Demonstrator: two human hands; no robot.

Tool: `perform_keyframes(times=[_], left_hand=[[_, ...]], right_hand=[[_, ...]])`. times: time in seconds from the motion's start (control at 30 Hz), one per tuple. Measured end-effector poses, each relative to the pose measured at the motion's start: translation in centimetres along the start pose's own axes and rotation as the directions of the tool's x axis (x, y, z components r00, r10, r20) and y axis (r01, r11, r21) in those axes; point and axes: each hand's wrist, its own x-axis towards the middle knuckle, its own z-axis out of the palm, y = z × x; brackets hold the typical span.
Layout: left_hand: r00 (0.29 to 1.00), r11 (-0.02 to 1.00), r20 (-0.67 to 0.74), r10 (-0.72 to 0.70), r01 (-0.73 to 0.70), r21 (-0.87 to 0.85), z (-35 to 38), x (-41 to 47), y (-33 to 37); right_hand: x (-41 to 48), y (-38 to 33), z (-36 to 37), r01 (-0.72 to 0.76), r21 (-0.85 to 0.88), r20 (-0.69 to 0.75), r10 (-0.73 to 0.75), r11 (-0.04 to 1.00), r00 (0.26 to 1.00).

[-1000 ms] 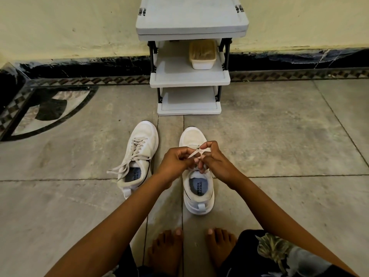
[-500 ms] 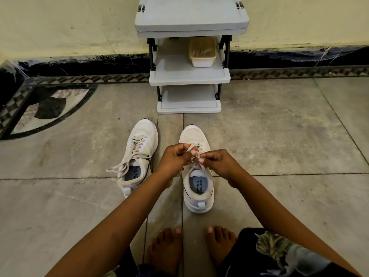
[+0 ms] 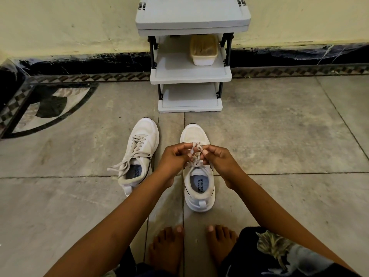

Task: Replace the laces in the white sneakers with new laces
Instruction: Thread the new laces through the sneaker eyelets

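Both left hand (image 3: 173, 161) and right hand (image 3: 220, 162) pinch the lace (image 3: 196, 148) over a sneaker (image 3: 199, 204) whose insole (image 3: 199, 184) reads "SPEED FLEXIBLE".

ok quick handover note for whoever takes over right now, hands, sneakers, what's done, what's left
Left hand: grip pinches the off-white flat lace above the right-side white sneaker.
Right hand: pinches the same lace.
Both sneakers stand on the stone floor; the left-side white sneaker is laced, ends untied and trailing.
Done: cannot tell which laces are new.
Left: probably finish the lace in hand, then tie both sneakers.
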Motion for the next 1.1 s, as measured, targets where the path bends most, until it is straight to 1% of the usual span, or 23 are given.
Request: perform_keyframes(times=[0.07, 0.13, 0.23, 0.33, 0.47, 0.5, 0.57, 0.67, 0.77, 0.83, 0.9, 0.93, 1.0, 1.1], left_hand=[[1.0, 1.0, -0.021, -0.009, 0.01, 0.002, -0.1, -0.1, -0.2], [1.0, 1.0, -0.014, -0.003, 0.002, -0.029, 0.0, -0.3, -0.2], [0.997, 0.999, 0.057, 0.043, -0.042, -0.016, 0.1, -0.4, -0.2], [0.992, 0.999, 0.118, 0.044, -0.046, 0.01, 0.0, -0.4, 0.0], [0.987, 1.0, 0.163, 0.01, -0.005, -0.03, -0.2, -0.5, 0.0], [0.986, 0.999, 0.164, 0.013, -0.006, -0.039, -0.1, -0.5, -0.1], [0.993, 1.0, 0.119, 0.021, -0.019, -0.022, 0.0, -0.6, -0.2], [1.0, 1.0, -0.01, 0.011, -0.011, -0.012, 0.4, -0.5, -0.3], [0.993, 1.0, -0.116, -0.009, 0.007, -0.023, 0.9, -0.3, -0.4], [0.988, 0.999, -0.156, -0.015, 0.019, 0.027, 1.2, -0.1, -0.7], [0.984, 0.996, -0.18, -0.011, 0.027, 0.089, 1.4, 0.1, -1.0], [0.982, 0.994, -0.187, -0.006, 0.025, 0.103, 1.4, 0.2, -1.0], [0.983, 0.994, -0.184, 0.018, 0.003, 0.113, 1.3, 0.2, -1.2], [0.992, 0.979, -0.101, 0.07, -0.05, 0.196, 1.1, -0.1, -1.0]], right_hand=[[-0.1, 0.1, 0.0, 0.015, 0.007, 0.01, -0.015, 1.0, 1.0], [-0.1, 0.2, 0.0, -0.019, 0.038, 0.006, 0.019, 0.999, 1.0], [0.0, 0.2, -0.1, -0.061, 0.065, 0.025, 0.059, 0.996, 0.998], [0.1, 0.2, -0.4, -0.067, 0.081, 0.052, 0.063, 0.994, 0.997], [0.1, 0.6, -0.4, -0.051, 0.093, -0.003, 0.051, 0.994, 0.999], [0.1, 0.7, -0.4, -0.059, 0.09, -0.011, 0.06, 0.994, 0.998], [0.2, 1.0, -0.2, -0.064, 0.039, -0.007, 0.065, 0.997, 0.998], [0.2, 1.4, -0.2, 0.005, -0.107, -0.001, -0.006, 0.994, 1.0], [0.1, 1.7, -0.4, 0.075, -0.205, 0.048, -0.067, 0.976, 0.997], [0.0, 2.0, -0.4, 0.144, -0.299, 0.062, -0.131, 0.943, 0.989], [0.0, 2.2, -0.3, 0.238, -0.403, 0.065, -0.232, 0.884, 0.971], [0.0, 2.3, -0.1, 0.272, -0.414, 0.06, -0.272, 0.869, 0.96], [0.0, 2.6, 0.0, 0.298, -0.389, 0.025, -0.314, 0.872, 0.949], [0.1, 2.8, 0.3, 0.274, -0.309, -0.052, -0.304, 0.911, 0.951]])
